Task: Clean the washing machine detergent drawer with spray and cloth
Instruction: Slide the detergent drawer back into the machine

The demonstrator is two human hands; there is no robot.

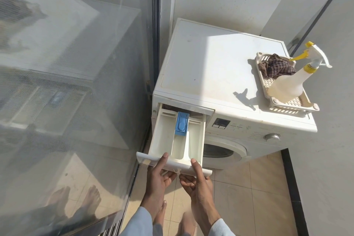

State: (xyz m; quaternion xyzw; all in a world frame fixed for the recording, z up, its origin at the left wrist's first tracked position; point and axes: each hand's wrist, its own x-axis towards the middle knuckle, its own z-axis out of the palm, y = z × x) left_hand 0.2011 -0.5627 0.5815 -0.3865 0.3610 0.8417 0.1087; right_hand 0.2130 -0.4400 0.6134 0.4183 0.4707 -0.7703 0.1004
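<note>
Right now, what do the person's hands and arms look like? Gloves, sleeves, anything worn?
Both hands are bare: no gloves, and no rings or watch visible. The left hand and right hand each come out of a loose, pale blue-grey long sleeve ending at the wrist. No markings visible.

White washing machine top surface [206, 59], dusty and partly sunlit: a cream slotted plastic tray [291, 106] sits at its right front corner, all else on the surface bare to the left of and behind the tray.

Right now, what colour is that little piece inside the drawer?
Blue, seen clearly in the head view.
</note>
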